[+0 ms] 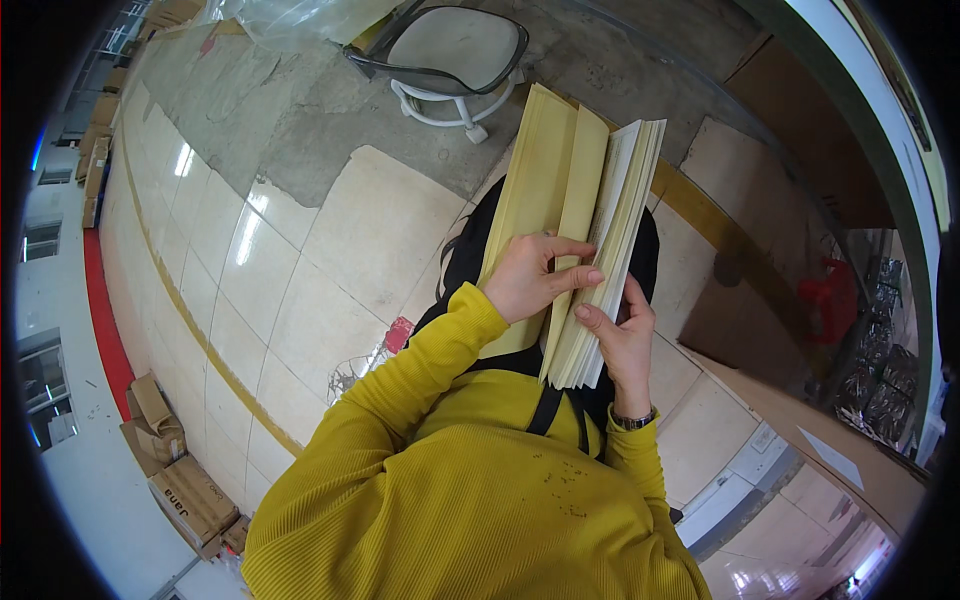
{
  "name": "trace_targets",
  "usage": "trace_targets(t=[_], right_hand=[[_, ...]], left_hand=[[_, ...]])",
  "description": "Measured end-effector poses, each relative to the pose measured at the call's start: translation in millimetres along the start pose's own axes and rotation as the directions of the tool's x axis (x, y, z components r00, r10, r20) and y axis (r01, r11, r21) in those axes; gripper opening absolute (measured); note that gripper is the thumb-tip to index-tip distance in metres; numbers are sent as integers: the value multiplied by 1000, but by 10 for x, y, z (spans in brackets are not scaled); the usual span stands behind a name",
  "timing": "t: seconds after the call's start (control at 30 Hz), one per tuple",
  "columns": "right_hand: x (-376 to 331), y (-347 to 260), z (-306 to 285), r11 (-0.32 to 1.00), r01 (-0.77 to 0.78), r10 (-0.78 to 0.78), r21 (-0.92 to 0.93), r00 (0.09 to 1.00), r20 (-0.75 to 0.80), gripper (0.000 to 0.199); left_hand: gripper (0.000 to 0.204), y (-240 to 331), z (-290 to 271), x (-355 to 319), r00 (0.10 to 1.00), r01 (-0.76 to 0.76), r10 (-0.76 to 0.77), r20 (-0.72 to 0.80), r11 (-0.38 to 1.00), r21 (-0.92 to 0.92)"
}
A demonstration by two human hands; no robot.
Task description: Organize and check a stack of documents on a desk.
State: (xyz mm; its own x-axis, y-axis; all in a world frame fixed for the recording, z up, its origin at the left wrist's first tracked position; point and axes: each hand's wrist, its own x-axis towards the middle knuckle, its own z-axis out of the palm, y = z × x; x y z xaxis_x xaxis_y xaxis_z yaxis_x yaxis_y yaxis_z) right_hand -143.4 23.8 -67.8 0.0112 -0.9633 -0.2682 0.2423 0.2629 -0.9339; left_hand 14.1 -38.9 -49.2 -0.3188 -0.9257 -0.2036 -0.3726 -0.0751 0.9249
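- One thick paperback book with pale yellow covers and cream page edges (575, 235), held open and upright at chest height, well above the tiled floor (330, 270) — no worktop under it.
- Left hand (530, 280) is across the open cover, fingers (572, 280) curled over a yellow leaf and pinching it; its grip is closed on the book.
- Right hand (622, 335) is underneath at the lower page block, thumb pressed on the fore-edge, fingers wrapped behind; also a closed grip on the book, and it seems to carry most of the weight.
- Handling, as a judgement: moderately heavy for paper, stiff along the spine but floppy at the loose leaves, not fragile, though thin pages could crease or tear. Best taken at the spine or with a hand under the block.
- One dark wristband (634, 421) on the right wrist.
- One yellow ribbed sweater (450, 500), with what looks like a black apron or strap over it; hard to tell.
- One white swivel chair with a grey seat (455, 55) stands beyond.
- Brown cardboard boxes (170, 470), about three, lie at lower left on the floor.
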Motion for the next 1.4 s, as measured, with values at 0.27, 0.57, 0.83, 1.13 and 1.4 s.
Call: trace_targets(t=[0.27, 0.57, 0.83, 1.13, 1.4], right_hand=[[-2, 14, -3, 1000, -4, 4, 0, 1000, -6, 67], [1, -1, 4, 1000, -15, 15, -3, 1000, -7, 68], [4, 32, -8, 1000, -2, 2, 27, 1000, 0, 69], [5, 40, -22, 999, -21, 21, 32, 1000, 15, 69], [14, -1, -9, 1000, -20, 20, 7, 1000, 13, 68]], left_hand=[[23, -97, 156, -38, 957, -65, 71, -282, 997, 33], [14, -154, 302, 102, 789, -249, 260, -557, 964, 98], [38, 41, 52, -13, 991, -54, 68, -116, 991, 120], [52, 6, 14, 7, 996, 64, -67, 52, 997, 51], [51, -196, 33, 40, 985, -174, 174, -8, 982, -67]])
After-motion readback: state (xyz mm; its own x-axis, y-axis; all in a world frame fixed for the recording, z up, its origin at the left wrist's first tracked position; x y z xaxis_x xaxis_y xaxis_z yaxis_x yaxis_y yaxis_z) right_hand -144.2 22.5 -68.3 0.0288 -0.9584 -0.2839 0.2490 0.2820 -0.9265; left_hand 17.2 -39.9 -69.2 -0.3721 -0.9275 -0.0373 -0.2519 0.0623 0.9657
